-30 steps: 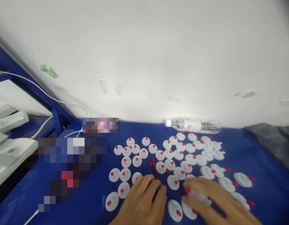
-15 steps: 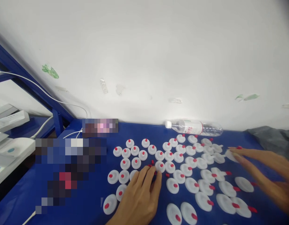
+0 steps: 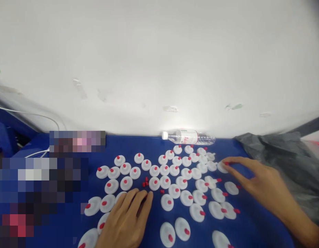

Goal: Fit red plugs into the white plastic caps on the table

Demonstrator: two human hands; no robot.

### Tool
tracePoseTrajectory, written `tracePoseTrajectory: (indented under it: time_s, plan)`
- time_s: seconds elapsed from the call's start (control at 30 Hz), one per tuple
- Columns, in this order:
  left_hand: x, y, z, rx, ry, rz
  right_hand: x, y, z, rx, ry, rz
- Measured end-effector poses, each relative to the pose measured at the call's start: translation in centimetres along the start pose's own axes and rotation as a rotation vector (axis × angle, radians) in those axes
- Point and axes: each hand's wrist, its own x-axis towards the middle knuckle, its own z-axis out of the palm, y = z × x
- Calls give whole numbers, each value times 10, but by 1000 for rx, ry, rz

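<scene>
Many round white plastic discs, each with a small red cap on a central stub, lie spread over the blue table [image 3: 149, 220]. My right hand [image 3: 263, 179] pinches one white disc with a red cap [image 3: 222, 167] between thumb and fingertips at the right edge of the group. My left hand [image 3: 125, 220] rests palm down on the front left of the table, its fingers bent and slightly apart, nothing visible in them. It partly covers a couple of discs. Several loose red caps [image 3: 146, 182] lie just beyond its fingertips, and another red cap [image 3: 162, 191] lies to their right.
A clear plastic bottle [image 3: 187, 137] with a white cap lies on its side along the white wall [image 3: 159, 69]. Dark grey plastic sheeting [image 3: 273, 155] is bunched at the right. White cables [image 3: 37, 151] run at the left, beside blurred-out items.
The view has swung to the right. My left hand has drawn back from the loose red caps, which now show in full. My right hand still pinches a disc at the group's right edge.
</scene>
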Motion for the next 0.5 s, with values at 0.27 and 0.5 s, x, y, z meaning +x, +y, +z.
tracePoseTrajectory:
  time_s: [0.27,0.5]
  plan:
    - [5,1,-5,-27,15,-11,-1,2,-4,96,-252,53]
    - [15,5,-5,-35,134,-7,-7,15,3,48,-153,2]
